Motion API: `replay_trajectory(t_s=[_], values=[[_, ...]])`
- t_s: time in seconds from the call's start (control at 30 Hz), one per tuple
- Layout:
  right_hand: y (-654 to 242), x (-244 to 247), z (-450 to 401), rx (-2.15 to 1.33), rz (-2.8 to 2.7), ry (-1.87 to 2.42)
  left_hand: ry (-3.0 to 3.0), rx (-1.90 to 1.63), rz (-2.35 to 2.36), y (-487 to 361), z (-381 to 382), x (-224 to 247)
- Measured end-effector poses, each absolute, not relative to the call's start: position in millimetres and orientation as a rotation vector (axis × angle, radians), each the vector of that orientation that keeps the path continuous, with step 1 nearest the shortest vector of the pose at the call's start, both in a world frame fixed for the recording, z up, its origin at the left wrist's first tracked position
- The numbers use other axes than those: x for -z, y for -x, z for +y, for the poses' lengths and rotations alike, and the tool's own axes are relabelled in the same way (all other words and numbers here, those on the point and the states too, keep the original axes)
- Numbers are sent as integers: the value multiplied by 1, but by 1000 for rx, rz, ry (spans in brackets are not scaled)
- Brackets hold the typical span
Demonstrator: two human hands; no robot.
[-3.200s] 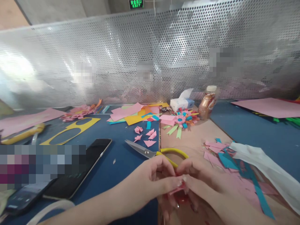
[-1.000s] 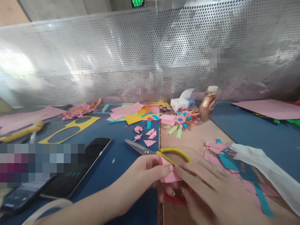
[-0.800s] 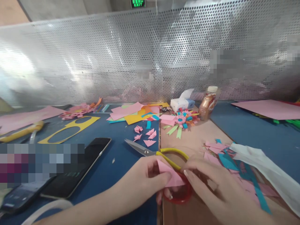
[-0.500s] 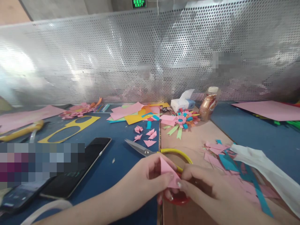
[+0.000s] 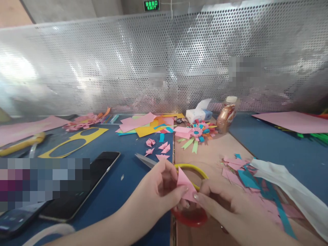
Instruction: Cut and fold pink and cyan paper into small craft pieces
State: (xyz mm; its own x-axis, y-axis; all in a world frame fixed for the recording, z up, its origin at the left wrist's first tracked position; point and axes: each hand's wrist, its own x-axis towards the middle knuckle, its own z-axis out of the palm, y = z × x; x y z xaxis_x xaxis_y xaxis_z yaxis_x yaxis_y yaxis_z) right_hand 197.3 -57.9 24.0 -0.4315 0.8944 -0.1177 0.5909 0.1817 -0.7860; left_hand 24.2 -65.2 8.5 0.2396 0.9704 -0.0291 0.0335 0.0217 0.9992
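- The left hand [image 5: 160,191] reaches in from the near left, fingers curled, thumb pressing the folded pink paper [image 5: 185,184] against them.
- The right hand [image 5: 225,200] comes from the near right, fingers bent inward, thumb tip pinching the paper's near right corner.
- The paper sits between both hands, over the scissors [image 5: 192,166] on the surface [image 5: 128,167].

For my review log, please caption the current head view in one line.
Left hand and right hand hold a triangular pink paper above scissors, with small folded pink pieces lying beyond.
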Motion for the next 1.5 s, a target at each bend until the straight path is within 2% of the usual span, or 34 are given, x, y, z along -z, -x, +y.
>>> replay_trajectory(t_s=[0.13, 0.4, 1.5], values=[[-195, -25, -56, -1114, -2067, 1389, -1447, -940, 1125, -23, -67, -7], [-195, -23, -53, -1462, -1835, 1212, -1462, -878, 1052, -24, -69, -6], [-192, -24, -56, -1526, -1665, 1253, -1708, -836, 1012, -23, -71, 1]])
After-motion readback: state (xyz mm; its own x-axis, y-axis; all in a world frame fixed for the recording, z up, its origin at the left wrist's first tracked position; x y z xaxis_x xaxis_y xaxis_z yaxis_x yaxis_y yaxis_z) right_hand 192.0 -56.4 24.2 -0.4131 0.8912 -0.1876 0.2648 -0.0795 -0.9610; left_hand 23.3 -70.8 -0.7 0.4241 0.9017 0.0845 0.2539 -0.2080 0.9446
